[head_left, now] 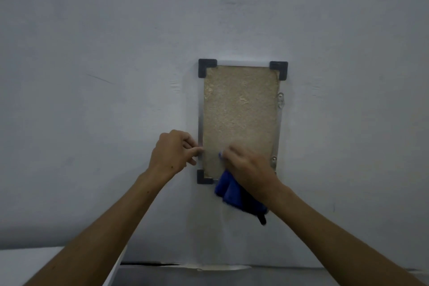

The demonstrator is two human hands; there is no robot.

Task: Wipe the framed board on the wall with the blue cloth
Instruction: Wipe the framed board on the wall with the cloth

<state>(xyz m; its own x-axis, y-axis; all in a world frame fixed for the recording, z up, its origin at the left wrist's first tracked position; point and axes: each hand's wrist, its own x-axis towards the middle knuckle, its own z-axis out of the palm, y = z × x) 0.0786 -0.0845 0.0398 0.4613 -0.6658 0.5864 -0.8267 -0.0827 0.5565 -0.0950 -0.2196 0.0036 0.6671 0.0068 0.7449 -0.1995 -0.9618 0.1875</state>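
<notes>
Head view shows, nearest, a pale counter [34, 260] edge along the bottom, with both bare forearms reaching up over it toward the wall. No containers appear anywhere in view.

Farther on, the right hand [249, 167] has its grip closed over a bunched dark-blue cloth [234, 193]; most of the cloth hangs below the hand, over the frame's lower edge, and a small pale-looking bit shows at the fingertips. The hand presses flat on the lower part of the tan, rough-textured rectangular board with a thin metal frame and black plastic corner caps [241, 109], which hangs on the plain grey-white wall [92, 53].

The left hand [173, 151] sits at the frame's lower left edge, fingers loosely curled, fingertips touching the metal strip, holding nothing but apparently steadying the board.

Wiping seems to be under way at the bottom of the board, with the upper area above the cloth. The next move likely calls for sweeping the cloth upward and across while the left hand keeps the frame from shifting.
</notes>
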